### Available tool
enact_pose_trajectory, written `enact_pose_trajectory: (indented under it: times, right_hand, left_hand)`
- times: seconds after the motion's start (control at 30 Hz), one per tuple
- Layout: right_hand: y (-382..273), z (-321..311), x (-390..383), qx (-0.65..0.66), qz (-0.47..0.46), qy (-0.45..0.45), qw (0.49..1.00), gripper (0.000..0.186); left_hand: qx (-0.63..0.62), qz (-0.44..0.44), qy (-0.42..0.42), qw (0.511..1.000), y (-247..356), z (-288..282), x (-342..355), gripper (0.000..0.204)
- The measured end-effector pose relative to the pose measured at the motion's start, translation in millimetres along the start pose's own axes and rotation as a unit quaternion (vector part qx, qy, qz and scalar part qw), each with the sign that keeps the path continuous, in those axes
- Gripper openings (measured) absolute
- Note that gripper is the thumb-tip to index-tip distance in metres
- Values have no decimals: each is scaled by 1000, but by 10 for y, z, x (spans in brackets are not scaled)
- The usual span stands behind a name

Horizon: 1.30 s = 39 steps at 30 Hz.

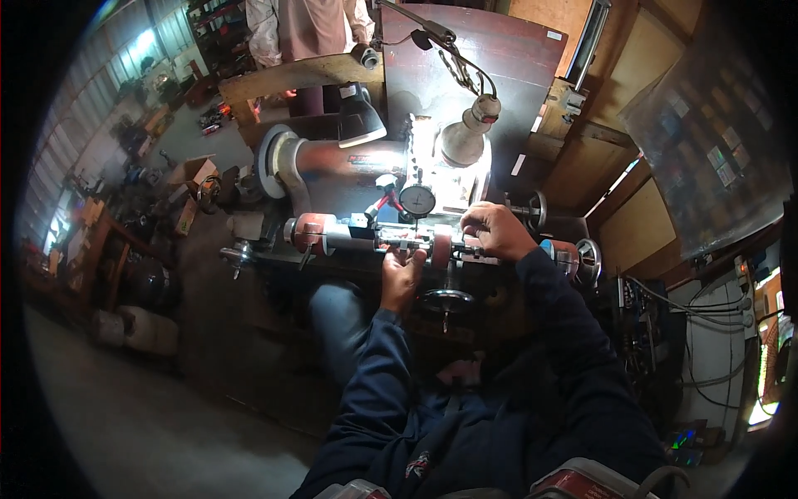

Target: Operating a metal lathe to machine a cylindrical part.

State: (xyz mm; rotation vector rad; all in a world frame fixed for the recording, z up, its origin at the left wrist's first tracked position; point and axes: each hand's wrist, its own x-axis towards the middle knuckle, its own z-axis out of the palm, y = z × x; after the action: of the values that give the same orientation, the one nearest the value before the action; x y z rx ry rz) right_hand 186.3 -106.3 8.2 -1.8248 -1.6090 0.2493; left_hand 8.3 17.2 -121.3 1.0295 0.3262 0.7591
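On a machine bed, a bright metal workpiece (397, 236) lies horizontally between a red left-hand end fitting (309, 227) and a red tailstock with a handwheel (565, 257). My left hand (400, 274) grips this workpiece from below, fingertips curled round it. My right hand (499, 229) is closed at the shaft's right part, just right of a reddish ring (442, 249); exactly what its fingertips hold is hidden. Above the workpiece stands a round dial indicator (417, 200) on a red-armed holder (378, 203). A metal handwheel (445, 300) hangs below my hands.
Behind are a large cylindrical spindle housing (349, 164), a black work lamp (358, 116) and a reddish panel (465, 58). A person in a pale apron (307, 29) stands beyond a wooden rail (283, 75). Cluttered parts and a cardboard box (195, 170) lie left; cables (702, 308) hang right.
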Motion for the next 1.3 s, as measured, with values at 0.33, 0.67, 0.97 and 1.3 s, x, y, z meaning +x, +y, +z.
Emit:
enact_pose_trajectory:
  times: [0.33, 0.67, 0.97, 1.3]
  right_hand:
    - [7, 50, -52, 76, 23, 15, 997, 15]
    - [-93, 25, 20, -137, 24, -12, 990, 13]
    - [-100, 120, 11, -220, 27, -4, 975, 10]
    - [-50, 217, -8, -253, 35, 25, 967, 11]
  left_hand:
    - [-5, 2, -1, 1000, 12, 36, 5, 54]
    - [-8, 10, -4, 1000, 12, 44, -7, 51]
    - [-1, 11, -4, 1000, 12, 34, 2, 49]
    - [-15, -18, 21, 1000, -58, 1, 5, 53]
